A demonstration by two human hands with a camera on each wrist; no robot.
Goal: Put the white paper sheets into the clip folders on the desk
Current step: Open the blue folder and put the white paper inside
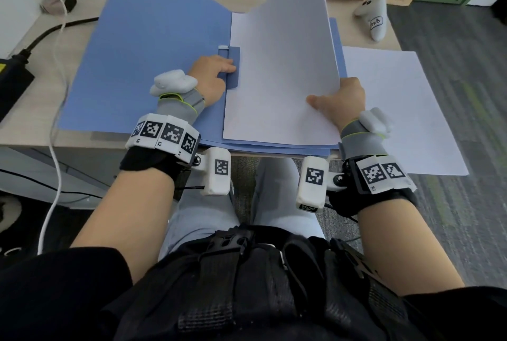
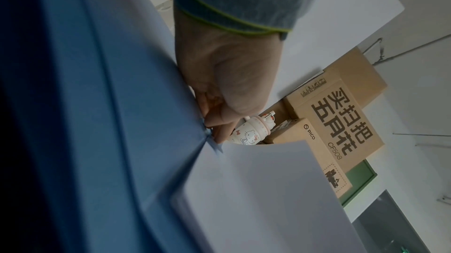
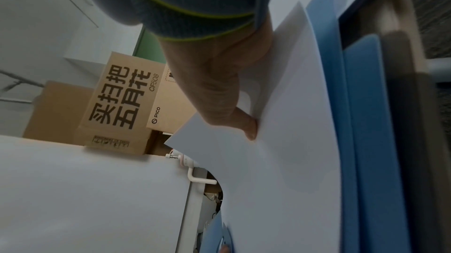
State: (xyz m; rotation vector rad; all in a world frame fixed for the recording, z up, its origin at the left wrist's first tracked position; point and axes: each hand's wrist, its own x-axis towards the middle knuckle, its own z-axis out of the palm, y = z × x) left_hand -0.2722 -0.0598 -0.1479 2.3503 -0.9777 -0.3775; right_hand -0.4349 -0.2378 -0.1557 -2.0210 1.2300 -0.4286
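Right hand (image 1: 344, 102) grips near edge of white paper sheet (image 1: 285, 72), thumb on top, far end lifted over open blue clip folder (image 1: 142, 61). Left hand (image 1: 211, 77) pinches the folder's clip (image 1: 230, 66), fingers curled. More sheets (image 1: 397, 110) lie just right of the folder; Hello Kitty bottle (image 2: 251, 132) behind it.

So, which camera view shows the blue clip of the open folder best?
The head view: the clip lies by the spine, the left hand on it. The left wrist view shows only fingertips there; the right wrist view shows no clip.
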